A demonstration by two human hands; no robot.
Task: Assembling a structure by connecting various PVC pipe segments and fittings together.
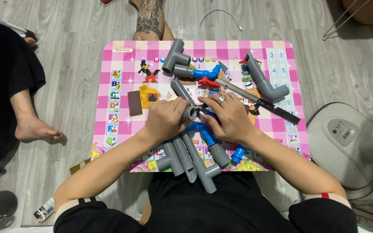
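Head view shows your left hand (165,118) and right hand (229,115) meeting at the middle of the pink checkered surface (277,125). The fingers of the left hand are closed around a grey pipe piece (189,113), with its open end looking toward the right hand. The fingers of the right hand are curled close to that end, but I cannot tell what they pinch.

I judge this pipe piece light, stiff and rather smooth, so take it around the round body, not at the rim.

Just below your fingers lie a blue elbow (201,130) and more grey pipes (186,159). Beyond the fingers is a grey tee (174,56). Left of the left hand lies a small brown block (134,102). A long dark blade tool (260,100) lies beyond the right hand. The surface has cartoon pictures and little coloured squares along its left edge.
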